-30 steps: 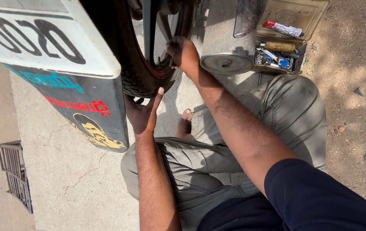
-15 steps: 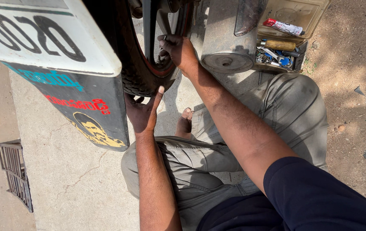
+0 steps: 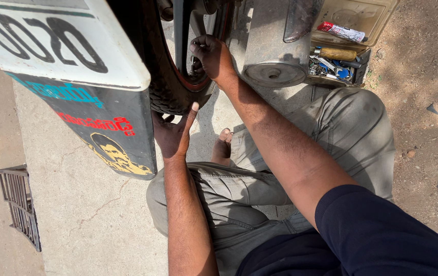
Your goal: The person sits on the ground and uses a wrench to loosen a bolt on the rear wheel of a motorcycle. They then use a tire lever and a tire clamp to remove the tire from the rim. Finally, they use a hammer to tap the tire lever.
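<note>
- Cracked concrete floor (image 3: 91, 214) under me — I squat on it, my bare foot (image 3: 222, 144) flat.
- Metal drain grate (image 3: 19, 204) to the left.
- Open toolbox (image 3: 349, 53) sits by the dirt (image 3: 428, 128).

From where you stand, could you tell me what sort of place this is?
Probably an outdoor roadside repair spot: a motorcycle rear tyre and exhaust muffler stand on sunlit concrete beside bare dirt, with an open toolbox on the ground.
</note>
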